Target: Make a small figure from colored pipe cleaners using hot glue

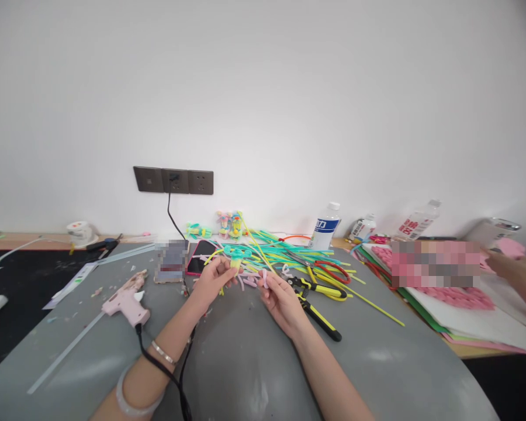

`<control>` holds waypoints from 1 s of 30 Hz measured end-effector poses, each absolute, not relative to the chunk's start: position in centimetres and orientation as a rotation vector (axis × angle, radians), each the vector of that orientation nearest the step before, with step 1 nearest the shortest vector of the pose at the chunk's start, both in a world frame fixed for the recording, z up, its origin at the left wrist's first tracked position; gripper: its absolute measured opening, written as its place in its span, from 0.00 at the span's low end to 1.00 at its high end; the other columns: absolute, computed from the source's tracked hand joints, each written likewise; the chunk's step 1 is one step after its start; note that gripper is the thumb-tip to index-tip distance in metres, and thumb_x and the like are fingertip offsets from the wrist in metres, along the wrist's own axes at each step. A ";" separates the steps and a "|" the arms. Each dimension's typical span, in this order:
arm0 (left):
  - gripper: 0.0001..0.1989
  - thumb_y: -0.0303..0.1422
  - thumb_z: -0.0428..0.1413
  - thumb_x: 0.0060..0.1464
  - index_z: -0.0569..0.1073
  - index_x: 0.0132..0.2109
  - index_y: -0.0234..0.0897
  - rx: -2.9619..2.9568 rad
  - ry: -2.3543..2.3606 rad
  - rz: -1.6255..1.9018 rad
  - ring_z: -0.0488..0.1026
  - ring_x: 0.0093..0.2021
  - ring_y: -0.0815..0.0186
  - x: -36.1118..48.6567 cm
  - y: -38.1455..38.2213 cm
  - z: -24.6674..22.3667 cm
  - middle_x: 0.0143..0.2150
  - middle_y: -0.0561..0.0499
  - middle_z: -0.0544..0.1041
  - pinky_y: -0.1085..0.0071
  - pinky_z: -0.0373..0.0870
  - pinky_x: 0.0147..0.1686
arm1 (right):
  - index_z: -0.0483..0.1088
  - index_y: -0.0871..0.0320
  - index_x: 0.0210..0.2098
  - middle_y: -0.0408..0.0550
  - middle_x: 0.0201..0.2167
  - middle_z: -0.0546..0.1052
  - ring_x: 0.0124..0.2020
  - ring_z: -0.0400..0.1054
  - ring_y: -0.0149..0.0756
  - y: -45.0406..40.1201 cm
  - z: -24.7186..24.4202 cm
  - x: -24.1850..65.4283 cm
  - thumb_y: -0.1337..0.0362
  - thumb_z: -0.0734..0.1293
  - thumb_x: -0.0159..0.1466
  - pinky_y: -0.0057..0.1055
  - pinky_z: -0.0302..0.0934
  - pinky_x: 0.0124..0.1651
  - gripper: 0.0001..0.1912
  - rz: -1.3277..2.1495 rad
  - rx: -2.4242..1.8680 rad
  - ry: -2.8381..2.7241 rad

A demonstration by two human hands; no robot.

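Note:
My left hand is closed, pinching a small teal and yellow pipe-cleaner figure. Between the fingertips of my right hand is a short lilac pipe-cleaner piece. The hands are a little apart, just in front of a loose heap of green, teal and yellow pipe cleaners. Right of my right hand lie black-and-yellow pliers and red-handled scissors. A pink glue gun lies left of my left forearm, and its cable passes by that forearm.
Finished-looking pipe-cleaner figures stand by the wall. Two phones lie behind my left hand. A blue-labelled bottle stands behind the heap. At far right, another person's hand is over papers and pink braided material.

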State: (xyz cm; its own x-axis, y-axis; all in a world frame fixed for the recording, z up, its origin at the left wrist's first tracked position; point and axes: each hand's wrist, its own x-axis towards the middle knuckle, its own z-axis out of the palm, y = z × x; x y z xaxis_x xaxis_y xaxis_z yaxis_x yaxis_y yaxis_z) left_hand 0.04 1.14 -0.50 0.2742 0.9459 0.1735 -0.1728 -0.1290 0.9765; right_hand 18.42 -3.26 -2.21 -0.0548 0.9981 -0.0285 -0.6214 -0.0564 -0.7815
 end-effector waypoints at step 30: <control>0.21 0.45 0.66 0.42 0.63 0.27 0.40 1.282 0.884 1.233 0.77 0.36 0.61 -0.1 1.2 -0.1 0.22 0.56 0.70 0.75 0.63 0.26 | 0.69 0.54 0.26 0.37 0.23 0.68 0.21 0.54 0.25 3.2 -0.7 18.8 0.51 0.78 0.48 0.25 0.52 0.21 0.19 1.181 -0.619 -0.649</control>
